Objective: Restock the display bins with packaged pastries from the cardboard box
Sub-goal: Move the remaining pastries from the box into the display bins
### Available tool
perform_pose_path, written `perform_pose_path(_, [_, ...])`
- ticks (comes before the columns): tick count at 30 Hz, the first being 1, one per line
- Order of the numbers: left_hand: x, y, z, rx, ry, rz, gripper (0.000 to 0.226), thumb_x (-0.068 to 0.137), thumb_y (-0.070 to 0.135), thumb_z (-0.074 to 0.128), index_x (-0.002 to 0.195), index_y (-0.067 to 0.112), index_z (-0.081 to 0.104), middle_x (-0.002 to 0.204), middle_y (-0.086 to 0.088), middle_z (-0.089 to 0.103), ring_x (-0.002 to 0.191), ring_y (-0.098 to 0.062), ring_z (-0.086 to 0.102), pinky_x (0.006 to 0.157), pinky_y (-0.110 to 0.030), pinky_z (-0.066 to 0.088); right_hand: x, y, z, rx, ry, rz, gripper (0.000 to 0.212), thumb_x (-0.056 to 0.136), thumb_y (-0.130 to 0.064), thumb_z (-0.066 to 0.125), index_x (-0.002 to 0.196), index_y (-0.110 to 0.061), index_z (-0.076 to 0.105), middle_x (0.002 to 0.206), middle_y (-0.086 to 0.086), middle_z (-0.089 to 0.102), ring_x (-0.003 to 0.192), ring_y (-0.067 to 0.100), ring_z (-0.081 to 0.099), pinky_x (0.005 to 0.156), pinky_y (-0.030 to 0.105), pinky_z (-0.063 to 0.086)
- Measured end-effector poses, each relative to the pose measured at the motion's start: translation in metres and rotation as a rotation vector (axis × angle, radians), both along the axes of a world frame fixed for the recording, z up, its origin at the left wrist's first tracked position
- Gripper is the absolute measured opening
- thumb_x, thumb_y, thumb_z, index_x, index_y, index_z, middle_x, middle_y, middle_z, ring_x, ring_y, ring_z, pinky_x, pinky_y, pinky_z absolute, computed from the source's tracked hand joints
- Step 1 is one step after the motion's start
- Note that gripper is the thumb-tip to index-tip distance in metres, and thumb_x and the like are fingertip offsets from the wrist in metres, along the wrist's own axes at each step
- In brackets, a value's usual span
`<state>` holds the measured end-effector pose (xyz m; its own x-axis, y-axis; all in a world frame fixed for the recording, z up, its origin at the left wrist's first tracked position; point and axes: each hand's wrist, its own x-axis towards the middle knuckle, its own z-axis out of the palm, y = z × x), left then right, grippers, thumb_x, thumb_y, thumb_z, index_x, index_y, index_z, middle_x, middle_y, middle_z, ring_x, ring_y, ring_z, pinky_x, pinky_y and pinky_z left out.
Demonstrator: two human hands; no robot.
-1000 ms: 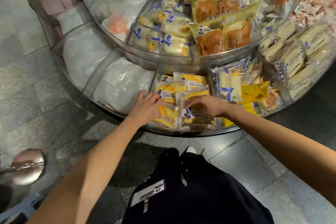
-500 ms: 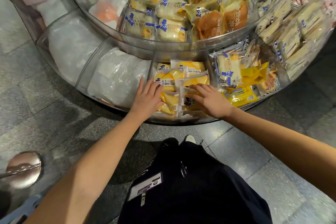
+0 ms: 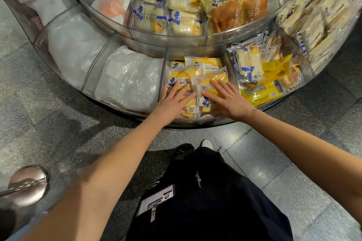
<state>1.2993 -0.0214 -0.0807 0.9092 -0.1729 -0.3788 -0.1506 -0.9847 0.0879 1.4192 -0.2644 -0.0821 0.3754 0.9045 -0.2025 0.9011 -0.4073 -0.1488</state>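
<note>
Both hands flat on packs in the front bin.
Left hand (image 3: 172,102) and right hand (image 3: 232,101), fingers straight and spread, press yellow-white pastries (image 3: 204,67) with blue print in the clear bin (image 3: 195,123); grey speckled floor (image 3: 58,123) around it.

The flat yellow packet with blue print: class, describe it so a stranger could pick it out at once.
Take the round clear display stand, lower ring. Right of the compartment under the left hand and right hand, look at the front edge. The flat yellow packet lies there; its rows of blue print distinguish it from the plainer yellow pack behind and the clear wrappers.
</note>
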Motion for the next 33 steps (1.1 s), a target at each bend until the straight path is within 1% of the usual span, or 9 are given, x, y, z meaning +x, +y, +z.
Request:
perform_pose_path(2, [-0.002,0.002,0.001,0.014,-0.019,-0.006,0.082,0.096,0.046,0.050,0.156,0.025,-0.001,0.163,-0.007,-0.014,0.145,-0.032,-0.023,0.116,-0.057,-0.012,0.001,0.004,0.001,-0.004,0.029,-0.002,0.115,0.081,-0.032,0.075,0.149,-0.046,-0.017,0.162,0.016,0.001,0.148,0.041,0.005,0.118,0.057,0.012])
perform_pose_path(5, [-0.006,-0.002,-0.001,-0.017,-0.044,0.050,0.088,0.095,0.057,0.045,0.155,0.017,-0.005,0.162,-0.007,-0.015,0.148,-0.027,-0.019,0.118,-0.048,-0.014,-0.003,0.004,0.005,0.060,0.035,-0.030,0.099,0.084,-0.033,0.072,0.152,-0.042,0.000,0.162,0.013,0.003,0.148,0.040,0.006,0.118,0.057,0.011])
perform_pose_path(9, [0.002,-0.011,-0.002,-0.084,-0.001,0.200,0.092,0.093,0.065,0.040,0.155,0.016,-0.009,0.161,-0.001,-0.019,0.147,-0.021,-0.023,0.119,-0.050,-0.014,-0.011,-0.004,0.004,0.089,0.032,-0.083,0.095,0.081,-0.023,0.074,0.152,-0.037,0.013,0.162,0.014,0.008,0.147,0.040,0.006,0.117,0.055,0.007])
perform_pose_path(14, [0.003,-0.014,-0.007,-0.015,-0.022,0.209,0.086,0.095,0.067,0.032,0.156,0.020,-0.008,0.162,0.000,-0.018,0.148,-0.022,-0.022,0.119,-0.054,-0.012,-0.019,-0.002,-0.003,0.069,0.075,-0.153,0.089,0.087,-0.022,0.069,0.150,-0.040,0.009,0.162,0.016,0.006,0.148,0.041,0.002,0.116,0.060,0.009])
perform_pose_path(16, [0.003,-0.016,-0.006,-0.021,-0.024,0.216,0.086,0.095,0.066,0.033,0.156,0.021,-0.007,0.162,0.001,-0.017,0.148,-0.022,-0.021,0.119,-0.053,-0.012,-0.017,-0.001,-0.004,0.063,0.112,-0.162,0.085,0.090,-0.026,0.067,0.150,-0.041,0.008,0.163,0.015,0.003,0.148,0.039,-0.002,0.117,0.060,0.007])
perform_pose_path(19, [0.002,-0.015,-0.002,-0.053,-0.037,0.232,0.085,0.094,0.064,0.039,0.157,0.022,-0.001,0.164,0.001,-0.012,0.149,-0.021,-0.018,0.120,-0.053,-0.010,-0.014,0.001,0.001,0.059,0.156,-0.179,0.078,0.091,-0.028,0.067,0.153,-0.036,0.020,0.163,0.013,0.001,0.150,0.036,-0.002,0.118,0.060,0.010])
perform_pose_path(24, [0.001,0.000,0.014,-0.163,-0.118,0.182,0.077,0.095,0.052,0.051,0.156,0.021,0.015,0.165,-0.001,0.007,0.151,-0.020,0.000,0.122,-0.043,-0.001,-0.017,0.011,0.018,0.118,0.145,-0.228,0.062,0.093,-0.029,0.063,0.149,-0.020,0.038,0.161,0.019,0.015,0.147,0.039,0.017,0.117,0.057,0.022])
perform_pose_path(28, [0.000,0.012,0.029,-0.185,-0.165,0.150,0.071,0.097,0.045,0.053,0.155,0.021,0.020,0.162,-0.003,0.016,0.150,-0.022,0.012,0.122,-0.041,0.006,-0.021,0.019,0.031,0.177,0.158,-0.378,0.065,0.091,-0.021,0.066,0.148,-0.016,0.037,0.159,0.019,0.021,0.144,0.039,0.025,0.115,0.052,0.029])
perform_pose_path(33, [-0.003,0.025,0.054,-0.195,-0.249,0.189,0.070,0.097,0.042,0.055,0.155,0.021,0.021,0.161,-0.003,0.020,0.147,-0.024,0.018,0.120,-0.040,0.012,-0.018,0.029,0.051,0.221,0.157,-0.406,0.063,0.095,-0.027,0.060,0.151,-0.016,0.032,0.159,0.017,0.020,0.143,0.039,0.027,0.114,0.049,0.028])
